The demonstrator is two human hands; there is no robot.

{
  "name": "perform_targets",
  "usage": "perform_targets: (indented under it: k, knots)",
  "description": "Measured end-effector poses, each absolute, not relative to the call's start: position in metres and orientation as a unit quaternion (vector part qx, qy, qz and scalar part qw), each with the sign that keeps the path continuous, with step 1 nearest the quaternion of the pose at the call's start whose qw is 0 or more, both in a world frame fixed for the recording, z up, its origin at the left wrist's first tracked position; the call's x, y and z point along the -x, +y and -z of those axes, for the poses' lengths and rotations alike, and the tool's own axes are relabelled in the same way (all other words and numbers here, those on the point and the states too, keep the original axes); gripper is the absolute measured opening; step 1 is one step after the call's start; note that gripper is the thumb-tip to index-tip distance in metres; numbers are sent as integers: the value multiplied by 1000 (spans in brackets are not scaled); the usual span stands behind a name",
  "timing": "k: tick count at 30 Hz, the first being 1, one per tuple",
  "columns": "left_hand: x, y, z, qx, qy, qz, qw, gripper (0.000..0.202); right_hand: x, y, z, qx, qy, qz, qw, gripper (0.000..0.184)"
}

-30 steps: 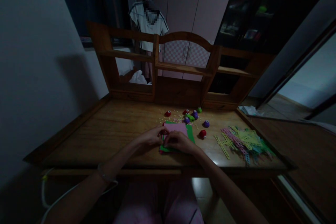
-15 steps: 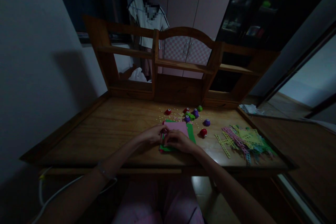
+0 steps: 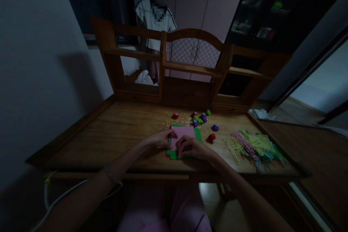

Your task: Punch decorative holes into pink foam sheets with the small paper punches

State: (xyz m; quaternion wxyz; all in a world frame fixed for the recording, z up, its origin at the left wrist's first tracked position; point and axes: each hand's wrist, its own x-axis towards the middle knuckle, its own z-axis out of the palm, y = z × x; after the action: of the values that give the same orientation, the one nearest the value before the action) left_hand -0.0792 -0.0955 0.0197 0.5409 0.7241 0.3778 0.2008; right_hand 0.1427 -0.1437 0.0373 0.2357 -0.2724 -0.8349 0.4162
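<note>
A pink sheet [image 3: 185, 132] lies on a green sheet [image 3: 198, 136] near the front of the wooden desk [image 3: 122, 130]. My left hand [image 3: 160, 139] rests on the stack's left edge, fingers pinched on the pink sheet. Close beside it, my right hand [image 3: 191, 148] presses on the stack's near part, with fingers curled onto the sheets. The room is dim, so the exact grip is hard to make out.
Several small red, purple and green punches [image 3: 202, 117] and scattered paper bits lie behind the sheets. One red punch [image 3: 211, 138] sits just right of the stack. A heap of punched pastel strips [image 3: 252, 145] lies at the right. A wooden shelf unit [image 3: 190, 72] backs the desk.
Both hands stay on the sheet stack; the right hand has slid slightly right and nearer. The view shifted a little.
</note>
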Motion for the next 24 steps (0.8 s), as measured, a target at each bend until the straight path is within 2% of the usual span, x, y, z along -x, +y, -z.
perform_targets:
  k: [4,5,13,24]
  knots:
    - [81,-93,-22,-762,375,-186,494,56,-148,-145,-40,281,-800,-470,246,45]
    - [81,-92,-21,-773,375,-182,479,56,-149,-145,-39,284,-793,-478,250,46]
    - [79,-88,-19,-795,377,-177,442,54,-134,-134,-30,291,-823,-410,266,23]
    - [79,-93,-24,-776,379,-179,472,51,-175,-144,-36,295,-816,-434,241,22]
